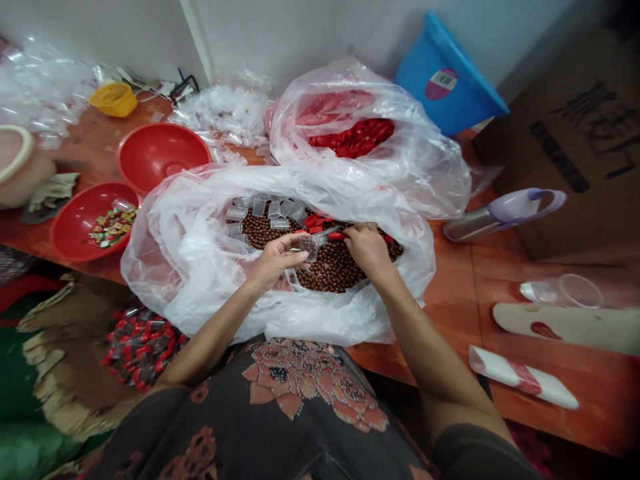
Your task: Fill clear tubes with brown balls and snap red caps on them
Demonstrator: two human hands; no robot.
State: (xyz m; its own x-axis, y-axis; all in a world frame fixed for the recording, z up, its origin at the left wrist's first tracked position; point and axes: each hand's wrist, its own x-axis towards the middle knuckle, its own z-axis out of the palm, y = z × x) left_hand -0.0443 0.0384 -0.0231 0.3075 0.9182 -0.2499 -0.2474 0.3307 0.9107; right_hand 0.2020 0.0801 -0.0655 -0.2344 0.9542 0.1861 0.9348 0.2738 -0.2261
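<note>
A small clear plastic container (309, 247) is pinched between the thumb and fingers of my left hand (277, 259). My right hand (367, 248) is closed, fingertips at a small red cap (338, 236); part of its grip is hidden. Both hands are over a white plastic bag (200, 220), rolled open and filled with small brown balls (333, 267). Several clear containers (275, 209) lie on the balls at the back left. Loose red caps (315, 222) sit between my hands.
Behind is a bag of red caps (370, 133). Red bowls (163, 150) stand left, one with tiny colored pieces. A blue bucket (445, 80), a cardboard box (565, 147) and a purple-lidded bottle (505, 213) stand right. Filled red-capped containers (143, 347) lie lower left.
</note>
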